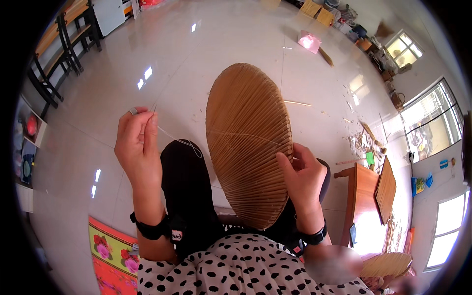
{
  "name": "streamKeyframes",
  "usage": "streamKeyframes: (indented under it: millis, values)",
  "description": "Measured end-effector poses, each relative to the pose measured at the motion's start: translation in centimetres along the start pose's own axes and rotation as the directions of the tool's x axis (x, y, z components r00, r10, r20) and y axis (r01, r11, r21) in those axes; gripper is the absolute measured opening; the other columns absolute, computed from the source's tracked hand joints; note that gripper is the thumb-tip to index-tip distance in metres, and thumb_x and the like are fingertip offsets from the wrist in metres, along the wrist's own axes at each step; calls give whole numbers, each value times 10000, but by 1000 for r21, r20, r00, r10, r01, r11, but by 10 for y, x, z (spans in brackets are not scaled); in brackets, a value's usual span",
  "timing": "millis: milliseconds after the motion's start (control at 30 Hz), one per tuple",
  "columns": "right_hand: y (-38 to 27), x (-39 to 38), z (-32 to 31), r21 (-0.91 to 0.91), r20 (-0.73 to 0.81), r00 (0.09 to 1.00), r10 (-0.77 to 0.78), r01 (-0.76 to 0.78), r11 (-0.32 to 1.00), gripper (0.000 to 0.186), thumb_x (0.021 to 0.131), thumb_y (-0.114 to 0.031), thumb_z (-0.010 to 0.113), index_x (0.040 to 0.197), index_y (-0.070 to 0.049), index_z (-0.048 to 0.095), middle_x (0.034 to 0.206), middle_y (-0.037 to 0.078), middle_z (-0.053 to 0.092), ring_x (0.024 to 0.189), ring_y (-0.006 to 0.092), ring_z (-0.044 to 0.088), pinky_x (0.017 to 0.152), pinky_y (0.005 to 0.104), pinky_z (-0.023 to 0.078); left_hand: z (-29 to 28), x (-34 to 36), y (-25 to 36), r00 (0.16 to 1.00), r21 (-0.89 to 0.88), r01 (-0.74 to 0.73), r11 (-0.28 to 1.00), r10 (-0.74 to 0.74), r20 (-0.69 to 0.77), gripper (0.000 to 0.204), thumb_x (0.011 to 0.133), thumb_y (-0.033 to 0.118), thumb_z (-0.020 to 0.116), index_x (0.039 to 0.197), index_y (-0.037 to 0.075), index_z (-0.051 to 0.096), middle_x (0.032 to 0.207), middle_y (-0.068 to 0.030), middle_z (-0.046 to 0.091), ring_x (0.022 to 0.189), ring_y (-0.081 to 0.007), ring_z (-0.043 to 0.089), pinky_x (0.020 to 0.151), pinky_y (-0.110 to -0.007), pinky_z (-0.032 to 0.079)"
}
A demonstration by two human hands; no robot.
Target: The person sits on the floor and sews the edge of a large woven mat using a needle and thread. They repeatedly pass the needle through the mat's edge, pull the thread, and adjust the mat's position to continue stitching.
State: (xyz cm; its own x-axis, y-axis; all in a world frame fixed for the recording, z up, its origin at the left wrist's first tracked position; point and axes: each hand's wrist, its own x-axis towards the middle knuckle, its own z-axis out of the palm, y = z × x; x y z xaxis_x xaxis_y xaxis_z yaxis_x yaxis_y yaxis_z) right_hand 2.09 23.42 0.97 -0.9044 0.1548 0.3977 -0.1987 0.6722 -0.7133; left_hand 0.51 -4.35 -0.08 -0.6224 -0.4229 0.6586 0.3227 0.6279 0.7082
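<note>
A large oval fan of thin tan bamboo slats (246, 137) stands tilted on my lap, its narrow end down by my knees. My right hand (302, 179) grips the fan's right edge, thumb lying on the slats. My left hand (137, 145) is raised to the left of the fan, fingers pinched on a needle and a thin pale thread (179, 140). The thread runs from that hand across to the fan's face. I wear black trousers and a dotted top.
A glossy white tiled floor (187, 64) stretches ahead. A wooden stool (361, 194) with another woven panel stands at right, with bamboo scraps (364, 142) on the floor behind it. Dark frames stand at far left, a flowered mat (110, 250) lies at lower left.
</note>
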Motion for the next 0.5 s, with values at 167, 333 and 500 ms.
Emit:
streamKeyframes:
  millis: [167, 333, 500]
  values:
    - [3, -6, 4, 42, -10, 1000, 22, -22, 999, 304, 790, -113, 769, 1038, 30, 666, 855, 108, 724, 713, 133, 701, 638, 242, 536, 16, -30, 50, 907, -246, 24, 969, 82, 412, 53, 877, 38, 655, 929, 38, 648, 764, -88, 665, 620, -179, 645, 561, -249, 491]
    - [4, -11, 7, 59, -58, 995, 76, -73, 996, 277, 805, -92, 754, 1029, 47, 669, 839, 95, 725, 724, 114, 695, 663, 233, 533, 61, -55, 57, 811, -395, 16, 919, 219, 542, 37, 871, 64, 655, 897, 46, 635, 751, -98, 664, 618, -259, 648, 528, -321, 497]
    - [-1, -11, 6, 47, -81, 993, 80, -77, 996, 261, 816, -79, 745, 1016, 67, 663, 829, 87, 722, 730, 100, 688, 666, 225, 529, 75, -58, 56, 781, -352, -63, 934, 266, 565, 101, 845, 27, 666, 945, 38, 657, 774, -108, 670, 649, -265, 664, 537, -311, 510]
